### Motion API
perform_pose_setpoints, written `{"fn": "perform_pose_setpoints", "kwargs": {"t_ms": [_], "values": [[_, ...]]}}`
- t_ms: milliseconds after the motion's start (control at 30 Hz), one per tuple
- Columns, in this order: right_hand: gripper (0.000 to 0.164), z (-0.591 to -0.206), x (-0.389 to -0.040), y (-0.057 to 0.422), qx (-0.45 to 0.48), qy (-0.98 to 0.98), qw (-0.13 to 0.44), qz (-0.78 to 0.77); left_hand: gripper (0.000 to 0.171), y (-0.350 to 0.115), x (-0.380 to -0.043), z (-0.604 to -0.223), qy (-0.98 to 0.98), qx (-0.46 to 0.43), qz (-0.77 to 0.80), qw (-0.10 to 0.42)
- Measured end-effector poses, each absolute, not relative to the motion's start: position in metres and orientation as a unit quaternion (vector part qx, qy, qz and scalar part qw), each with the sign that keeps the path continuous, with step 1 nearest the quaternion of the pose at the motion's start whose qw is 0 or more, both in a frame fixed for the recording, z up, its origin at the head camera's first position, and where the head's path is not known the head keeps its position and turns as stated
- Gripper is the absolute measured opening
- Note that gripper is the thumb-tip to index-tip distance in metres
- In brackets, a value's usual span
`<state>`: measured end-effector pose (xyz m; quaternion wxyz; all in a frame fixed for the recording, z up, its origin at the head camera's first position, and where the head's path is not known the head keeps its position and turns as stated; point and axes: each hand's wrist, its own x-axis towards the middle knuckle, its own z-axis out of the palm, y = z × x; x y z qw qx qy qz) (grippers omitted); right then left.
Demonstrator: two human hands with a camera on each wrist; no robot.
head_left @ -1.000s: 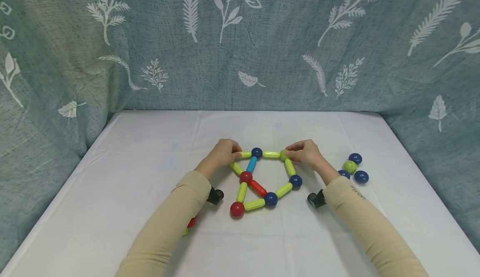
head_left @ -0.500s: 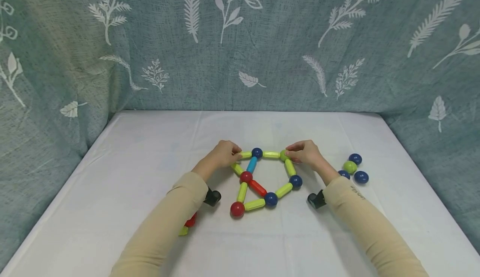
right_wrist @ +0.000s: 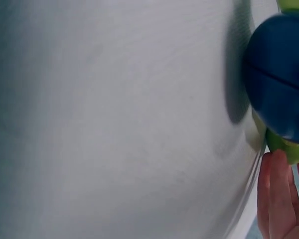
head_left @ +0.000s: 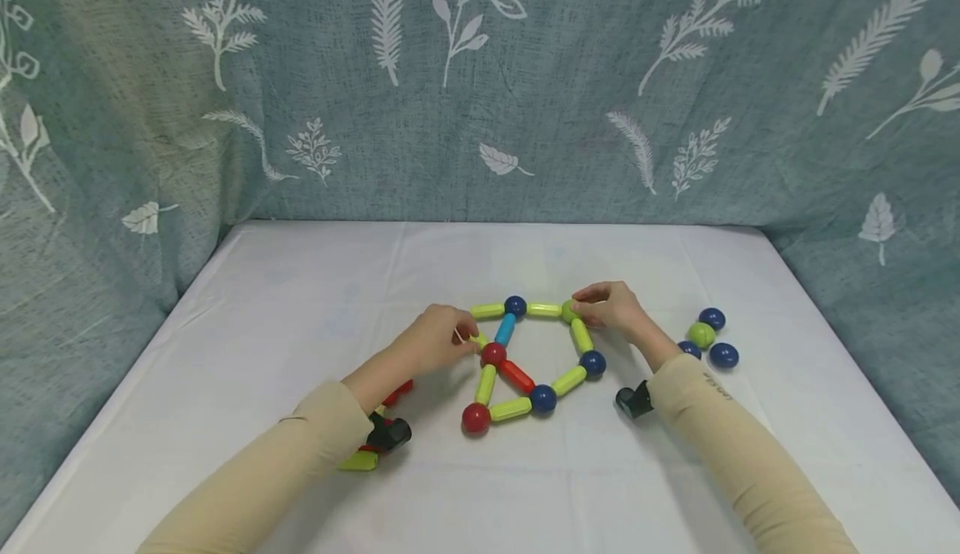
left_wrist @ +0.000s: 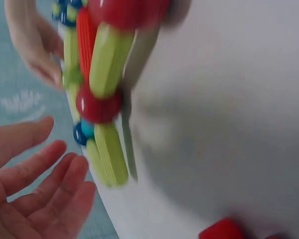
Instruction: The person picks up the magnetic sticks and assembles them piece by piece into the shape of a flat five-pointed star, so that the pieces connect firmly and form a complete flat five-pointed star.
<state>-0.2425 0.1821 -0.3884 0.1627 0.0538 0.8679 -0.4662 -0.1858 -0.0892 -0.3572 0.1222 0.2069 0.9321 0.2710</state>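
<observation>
A linked frame of colored rods and balls lies mid-table. At its far right corner my right hand (head_left: 611,306) pinches a green ball (head_left: 569,311) between thumb and fingers. My left hand (head_left: 433,336) is beside the frame's left side, fingers apart with nothing in them, as the left wrist view shows. Near those fingers are the free ends of two lime rods, one from the far blue ball (head_left: 515,306) and a lime rod (left_wrist: 110,154) from the middle red ball (head_left: 492,354). A blue rod (head_left: 506,329) joins these two balls. A red ball (head_left: 476,418) forms the near corner.
Three blue balls and a loose green ball (head_left: 701,335) sit together on the right. Red pieces (head_left: 401,391) and a lime rod (head_left: 360,461) lie partly behind the left forearm. A patterned curtain (head_left: 480,104) hangs behind the white-covered table (head_left: 525,504).
My left hand has let go at the frame's far left corner and drawn back toward the near left, uncovering a rod's end. My right hand stays on the green ball.
</observation>
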Motion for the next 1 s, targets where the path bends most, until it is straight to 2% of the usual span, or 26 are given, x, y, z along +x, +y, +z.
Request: {"fn": "perform_pose_setpoints", "kwargs": {"t_ms": [200, 367, 567, 733, 1000], "values": [[0.033, -0.388, -0.242, 0.181, 0.047, 0.872, 0.172, -0.457, 0.018, -0.087, -0.151, -0.363, 0.911, 0.264, 0.264, 0.174], [0.031, -0.387, -0.244, 0.182, 0.041, 0.876, 0.186, -0.443, 0.020, -0.084, -0.134, -0.364, 0.915, 0.266, 0.245, 0.181], [0.031, -0.387, -0.243, 0.184, 0.022, 0.880, 0.196, -0.431, 0.018, -0.084, -0.128, -0.361, 0.929, 0.250, 0.220, 0.163], [0.032, -0.387, -0.235, 0.195, 0.016, 0.888, 0.197, -0.416, 0.015, -0.090, -0.128, -0.361, 0.942, 0.246, 0.195, 0.121], [0.024, -0.384, -0.210, 0.207, -0.009, 0.889, 0.209, -0.406, 0.008, -0.103, -0.146, -0.360, 0.955, 0.235, 0.166, 0.075]]}}
